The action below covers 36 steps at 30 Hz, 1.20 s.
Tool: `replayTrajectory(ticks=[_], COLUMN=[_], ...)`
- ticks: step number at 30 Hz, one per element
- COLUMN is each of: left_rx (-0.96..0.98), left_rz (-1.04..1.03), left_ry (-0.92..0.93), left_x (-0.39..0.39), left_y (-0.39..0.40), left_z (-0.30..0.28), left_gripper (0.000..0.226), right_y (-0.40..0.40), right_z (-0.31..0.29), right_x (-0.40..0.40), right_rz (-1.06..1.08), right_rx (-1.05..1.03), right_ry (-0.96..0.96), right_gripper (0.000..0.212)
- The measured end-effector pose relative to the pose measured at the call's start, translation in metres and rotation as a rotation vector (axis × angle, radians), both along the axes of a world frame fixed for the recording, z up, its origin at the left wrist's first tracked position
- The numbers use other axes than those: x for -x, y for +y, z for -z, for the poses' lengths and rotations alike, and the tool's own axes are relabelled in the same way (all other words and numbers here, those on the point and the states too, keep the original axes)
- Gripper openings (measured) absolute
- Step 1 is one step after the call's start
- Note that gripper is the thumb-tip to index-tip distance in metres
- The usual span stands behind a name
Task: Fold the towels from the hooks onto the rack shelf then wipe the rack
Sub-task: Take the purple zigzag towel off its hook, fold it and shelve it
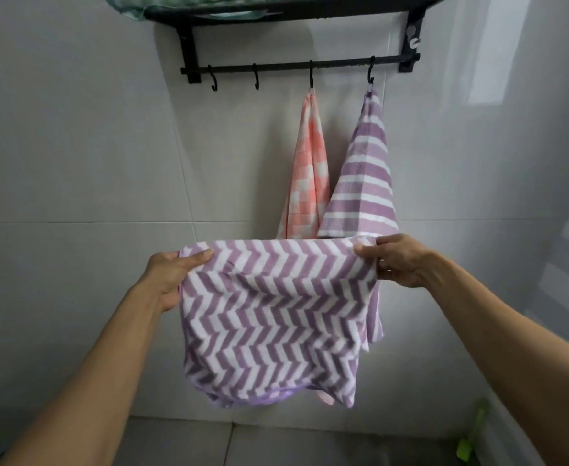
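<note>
You face a glossy pale tiled wall point(74, 146) with thin grout lines. Stretched between your hands hangs the fleecy chevron towel point(269, 317), purple and white zigzags, doubled over so a folded top edge runs straight from hand to hand while the lower layers sag unevenly. Your left hand point(168, 277) pinches the towel's left top corner, thumb lying over the front; your right hand point(400, 260) clamps the right top corner, fingers curled round the cloth. Up on the wall sits the black metal rack point(296, 67), its shelf at the top edge of view and a straight rail below. A folded green towel point(131, 5) lies on the shelf's left end. The purple striped towel point(363, 183) hangs cone-shaped from the rail's rightmost hook, just beside the pink checked towel point(310, 176) on the next hook. Two bare hooks point(213, 83) curl at the rail's left end.
</note>
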<state>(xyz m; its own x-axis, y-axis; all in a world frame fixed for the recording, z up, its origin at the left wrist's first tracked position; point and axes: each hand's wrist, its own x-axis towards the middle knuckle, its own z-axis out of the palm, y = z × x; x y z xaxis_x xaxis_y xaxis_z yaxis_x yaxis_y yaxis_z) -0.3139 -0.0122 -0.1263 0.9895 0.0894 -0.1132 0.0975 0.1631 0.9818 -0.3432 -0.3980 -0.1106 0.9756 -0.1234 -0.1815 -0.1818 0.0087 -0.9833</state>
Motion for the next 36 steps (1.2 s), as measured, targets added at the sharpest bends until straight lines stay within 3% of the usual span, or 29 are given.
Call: replayTrajectory(ticks=[3, 7, 9, 11, 14, 18, 23, 27, 31, 32, 36], left_rx=[0.081, 0.087, 0.101, 0.118, 0.136, 0.146, 0.134, 0.116, 0.078, 0.067, 0.018], left_rz=[-0.019, -0.037, -0.064, -0.068, -0.100, -0.106, -0.152, -0.226, -0.242, -0.249, -0.219], left_ry=[0.021, 0.046, 0.039, 0.033, 0.040, 0.049, 0.066, 0.070, 0.036, 0.020, -0.010], left_x=[-0.004, -0.005, -0.006, -0.005, -0.005, -0.005, -0.001, 0.003, 0.001, 0.000, 0.001], left_y=[-0.001, 0.000, -0.001, -0.004, -0.003, 0.000, 0.002, 0.004, 0.010, 0.011, 0.013], left_z=[-0.010, -0.020, -0.024, -0.027, -0.028, -0.027, -0.025, -0.025, -0.024, -0.024, -0.021], left_gripper=[0.028, 0.033, 0.028, 0.022, 0.017, 0.029, 0.036, 0.036, 0.081, 0.081, 0.045], right_y=[0.004, 0.007, 0.007, 0.009, 0.010, 0.010, 0.013, 0.011, 0.012, 0.011, 0.006], right_z=[-0.011, -0.022, -0.028, -0.034, -0.034, -0.029, -0.030, -0.031, -0.027, -0.025, -0.021], right_x=[-0.004, -0.011, -0.014, -0.011, -0.008, -0.014, -0.017, -0.016, -0.018, -0.019, -0.024], right_rz=[0.059, 0.123, 0.177, 0.131, 0.014, 0.146, 0.155, -0.038, 0.048, 0.072, 0.142], right_rx=[-0.021, -0.036, -0.046, -0.008, 0.032, 0.048, 0.088, 0.144, 0.390, 0.450, 0.422], right_ry=[-0.084, -0.138, -0.172, -0.148, -0.089, -0.113, -0.131, -0.102, -0.150, -0.167, -0.217], right_gripper=[0.027, 0.055, 0.049, 0.042, 0.052, 0.050, 0.040, 0.066, 0.058, 0.054, 0.034])
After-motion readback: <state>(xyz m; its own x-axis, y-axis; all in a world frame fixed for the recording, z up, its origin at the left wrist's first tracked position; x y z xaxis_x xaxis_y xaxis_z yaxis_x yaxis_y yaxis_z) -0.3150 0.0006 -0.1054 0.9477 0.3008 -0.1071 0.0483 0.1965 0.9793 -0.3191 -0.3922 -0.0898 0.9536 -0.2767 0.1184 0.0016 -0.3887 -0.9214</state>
